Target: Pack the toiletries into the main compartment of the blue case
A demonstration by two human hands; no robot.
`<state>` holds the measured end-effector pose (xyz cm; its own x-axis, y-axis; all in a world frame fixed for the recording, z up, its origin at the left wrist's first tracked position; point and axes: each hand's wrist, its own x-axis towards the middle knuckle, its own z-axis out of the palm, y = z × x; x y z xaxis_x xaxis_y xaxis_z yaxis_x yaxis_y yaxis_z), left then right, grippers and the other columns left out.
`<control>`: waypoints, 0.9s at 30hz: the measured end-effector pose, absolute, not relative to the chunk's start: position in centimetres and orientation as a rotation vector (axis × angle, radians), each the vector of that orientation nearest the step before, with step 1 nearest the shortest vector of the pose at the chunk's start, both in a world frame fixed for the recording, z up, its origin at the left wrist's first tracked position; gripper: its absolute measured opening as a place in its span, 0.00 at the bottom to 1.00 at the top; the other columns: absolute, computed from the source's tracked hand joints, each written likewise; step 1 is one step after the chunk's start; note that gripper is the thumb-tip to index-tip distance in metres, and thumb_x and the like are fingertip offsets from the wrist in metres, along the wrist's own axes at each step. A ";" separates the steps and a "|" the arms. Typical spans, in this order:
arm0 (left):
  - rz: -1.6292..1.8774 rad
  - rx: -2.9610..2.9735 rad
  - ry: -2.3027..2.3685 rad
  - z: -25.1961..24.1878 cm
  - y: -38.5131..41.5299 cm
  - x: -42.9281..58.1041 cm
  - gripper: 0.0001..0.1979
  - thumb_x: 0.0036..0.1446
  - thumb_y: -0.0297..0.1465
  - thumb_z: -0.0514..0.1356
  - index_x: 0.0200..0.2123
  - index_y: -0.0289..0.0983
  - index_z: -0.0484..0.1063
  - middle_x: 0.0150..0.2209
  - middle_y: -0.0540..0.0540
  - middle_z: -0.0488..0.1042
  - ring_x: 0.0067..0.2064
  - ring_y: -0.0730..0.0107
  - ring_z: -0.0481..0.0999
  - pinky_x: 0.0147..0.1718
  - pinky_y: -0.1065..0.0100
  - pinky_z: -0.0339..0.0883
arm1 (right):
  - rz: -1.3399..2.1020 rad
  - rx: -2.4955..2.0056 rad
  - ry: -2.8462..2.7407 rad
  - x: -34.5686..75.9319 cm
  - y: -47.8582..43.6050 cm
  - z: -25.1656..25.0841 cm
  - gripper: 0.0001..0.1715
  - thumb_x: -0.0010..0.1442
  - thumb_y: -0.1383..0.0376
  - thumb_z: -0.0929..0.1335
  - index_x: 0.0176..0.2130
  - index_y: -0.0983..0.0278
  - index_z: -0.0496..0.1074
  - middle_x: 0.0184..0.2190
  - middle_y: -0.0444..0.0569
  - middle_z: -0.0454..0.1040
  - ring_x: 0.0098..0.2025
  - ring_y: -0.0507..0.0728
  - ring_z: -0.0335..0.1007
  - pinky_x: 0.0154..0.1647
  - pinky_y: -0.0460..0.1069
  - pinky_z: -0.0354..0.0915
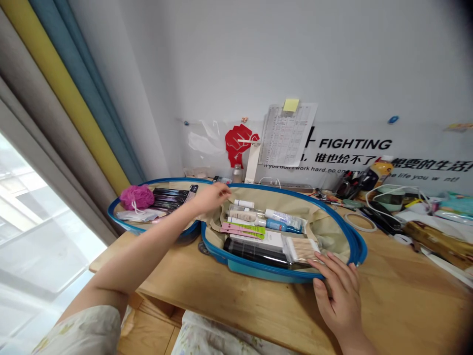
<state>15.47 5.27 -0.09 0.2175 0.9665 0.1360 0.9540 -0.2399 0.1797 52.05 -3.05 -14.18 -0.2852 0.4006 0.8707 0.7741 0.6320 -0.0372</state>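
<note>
An open blue suitcase point(332, 204) with beige lining lies on the wooden table. My left hand point(213, 197) is above its hinge side, with fingers curled together; anything between them is too small to make out. My right hand point(339, 292) lies open over the near right rim, fingertips by a pack of cotton swabs point(302, 249). Beside the swabs are a black item in clear wrap point(254, 250), pink and green sachets point(243, 230), a blue bottle point(283, 226) and several white tubes. In the left half are a purple bath puff point(137, 197) and a row of dark slim packs point(168, 198).
Behind the suitcase stand a small clear bottle point(237, 174) and a white lamp point(253, 162). At right lie a tape roll point(360, 222), cables, pens, an orange-labelled bottle point(380, 173) and a brown pouch point(434, 238). Curtains point(81, 98) hang at left.
</note>
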 end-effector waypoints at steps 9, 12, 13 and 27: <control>-0.094 1.554 2.358 -1.3 6.0 6.2 0.17 0.64 0.40 0.59 0.49 0.34 0.70 0.47 0.43 0.74 0.44 0.64 0.76 0.42 0.58 0.74 | -0.457 -0.934 -1.879 51.9 -3.1 -14.2 0.15 0.63 0.64 0.61 0.47 0.58 0.72 0.46 0.50 0.76 0.55 0.60 0.68 0.63 0.58 0.52; -0.149 1.407 2.334 -2.5 6.0 5.6 0.17 0.64 0.41 0.58 0.49 0.34 0.70 0.45 0.44 0.74 0.41 0.66 0.76 0.40 0.60 0.74 | -0.468 -0.927 -1.889 51.8 -3.1 -14.1 0.15 0.64 0.64 0.61 0.47 0.59 0.72 0.46 0.50 0.76 0.55 0.60 0.68 0.63 0.58 0.51; -0.148 1.384 2.320 -2.8 6.0 5.5 0.17 0.64 0.41 0.58 0.48 0.34 0.70 0.44 0.44 0.74 0.41 0.67 0.76 0.39 0.60 0.74 | -0.473 -0.922 -1.890 51.8 -3.2 -14.0 0.15 0.64 0.64 0.60 0.47 0.59 0.72 0.45 0.50 0.76 0.55 0.60 0.68 0.63 0.58 0.51; -0.159 1.404 2.195 -3.9 6.5 6.5 0.17 0.64 0.39 0.59 0.51 0.35 0.69 0.48 0.43 0.73 0.44 0.65 0.76 0.42 0.58 0.74 | -0.464 -0.930 -1.883 51.8 -3.2 -14.0 0.15 0.64 0.63 0.60 0.47 0.59 0.72 0.46 0.50 0.76 0.54 0.60 0.68 0.63 0.58 0.51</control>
<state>6.52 6.46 -3.88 -0.3237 0.8115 -0.4864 0.8731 0.4544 0.1770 51.78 -3.23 -14.03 -0.2580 0.4058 0.8768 0.7666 0.6384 -0.0699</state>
